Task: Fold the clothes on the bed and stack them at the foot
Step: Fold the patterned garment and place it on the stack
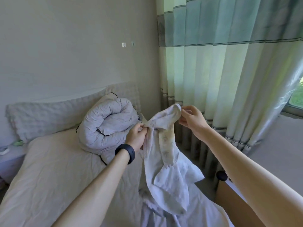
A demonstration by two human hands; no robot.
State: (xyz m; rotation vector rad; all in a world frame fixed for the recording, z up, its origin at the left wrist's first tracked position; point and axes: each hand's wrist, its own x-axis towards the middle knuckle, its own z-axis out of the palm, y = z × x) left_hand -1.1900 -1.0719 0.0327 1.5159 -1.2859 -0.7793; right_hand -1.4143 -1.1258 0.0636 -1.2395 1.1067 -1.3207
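A bedroom seen from above a bed covered in a pale, softly wrinkled sheet. The bed's head meets a plain grey-white wall that carries two small metal hooks. A long, faintly checked pillow lies across the head edge, and beside it, toward the bed's right edge, sits a grey quilt rolled into a fat, puffy bundle with dark piping. Floor-length curtains in wide bands of teal, pale green and cream hang in deep pleats along the right side, with a strip of window showing past them. A low bedside stand sits off the bed's left edge. At the bed's near right corner there is a light wooden frame topped with a dark round knob. Two bare arms reach forward. The left hand, with a black wristband, has its fingers curled, pinching a gathered fold of a white garment. The right hand pinches the garment's top corner between thumb and fingertips. The garment — thin, crinkled cotton with a faint print — is held up in the air above the bed's right edge, just in front of the quilt, and its loose folds drop to more white cloth heaped on the sheet near the near edge.
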